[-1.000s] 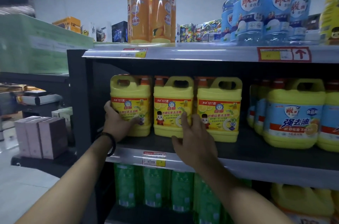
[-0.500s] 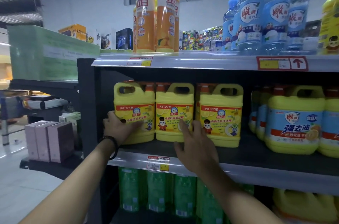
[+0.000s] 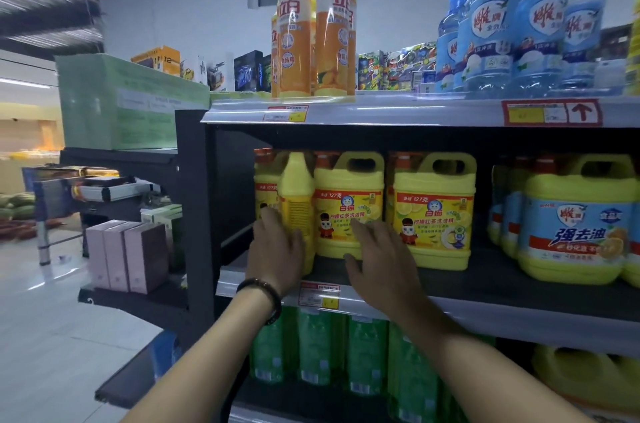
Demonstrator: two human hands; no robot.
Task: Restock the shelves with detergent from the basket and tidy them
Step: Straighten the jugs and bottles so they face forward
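Observation:
Three yellow detergent jugs stand at the front of the middle shelf (image 3: 450, 287). The leftmost jug (image 3: 296, 201) is turned edge-on, its narrow side facing me. My left hand (image 3: 277, 249) lies against its lower front with fingers spread. My right hand (image 3: 377, 249) presses its straight fingers on the label of the middle jug (image 3: 348, 204). The right jug (image 3: 433, 211) stands untouched, label forward. More yellow jugs show behind them. No basket is in view.
Blue-label yellow jugs (image 3: 571, 225) fill the shelf's right part. Orange bottles (image 3: 311, 31) and blue bottles (image 3: 519, 24) stand on the top shelf. Green bottles (image 3: 318, 346) sit below. Pink boxes (image 3: 124, 256) rest on a low rack at left.
The leftmost jug has been turned from label-forward to edge-on under my left hand. My right hand stays on the middle jug. The view has shifted closer and rightward.

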